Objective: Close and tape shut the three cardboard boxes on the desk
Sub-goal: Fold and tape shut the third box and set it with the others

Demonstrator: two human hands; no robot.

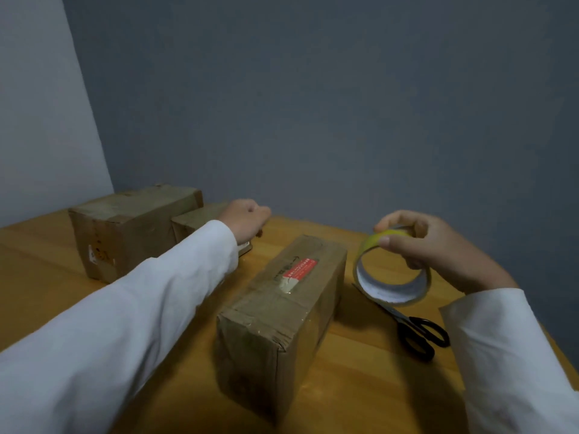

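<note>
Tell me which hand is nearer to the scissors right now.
Right. The right hand holds the tape roll just above the scissors; the left hand is across the desk, beyond the middle box.

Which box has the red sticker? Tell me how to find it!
Look at the wooden desk. In the middle, between the two sleeves, lies a long cardboard box, closed. It alone has a red label on top; the other boxes sit far back on the left.
</note>
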